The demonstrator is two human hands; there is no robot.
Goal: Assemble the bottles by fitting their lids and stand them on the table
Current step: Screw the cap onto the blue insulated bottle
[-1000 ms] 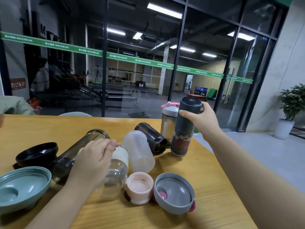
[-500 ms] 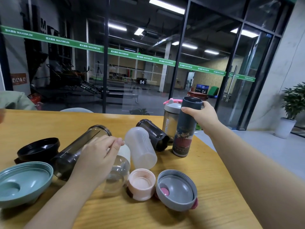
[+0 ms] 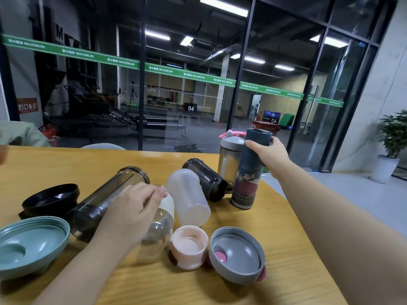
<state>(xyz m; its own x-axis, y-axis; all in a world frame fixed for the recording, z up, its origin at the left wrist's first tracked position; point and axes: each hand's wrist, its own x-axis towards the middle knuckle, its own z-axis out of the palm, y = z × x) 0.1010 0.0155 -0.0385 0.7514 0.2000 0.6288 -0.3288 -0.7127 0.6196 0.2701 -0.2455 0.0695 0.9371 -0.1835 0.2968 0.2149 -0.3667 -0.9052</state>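
Note:
My right hand (image 3: 269, 155) grips the top of a dark blue printed bottle (image 3: 248, 175) that stands upright on the wooden table (image 3: 297, 249) with its lid on. Behind it stands a grey shaker bottle (image 3: 230, 157) with a pink-handled lid. My left hand (image 3: 130, 213) rests over a clear round bottle (image 3: 157, 233) lying on its side. A frosted white cup (image 3: 189, 198), a small dark bottle (image 3: 206, 178) and a long smoky bottle (image 3: 103, 200) lie beside it. Loose lids sit near the front: pink (image 3: 188, 246), grey with pink plug (image 3: 236, 254), teal (image 3: 28, 243), black (image 3: 50, 198).
The table's right edge runs diagonally just past the blue bottle. A glass wall (image 3: 198, 84) stands behind the table. A potted plant (image 3: 392, 137) is on the floor at far right. A person's sleeve (image 3: 19, 134) shows at the far left.
The view has shifted slightly. My right hand keeps its hold on the blue bottle, now set a little more upright. My left hand stays on the clear bottle.

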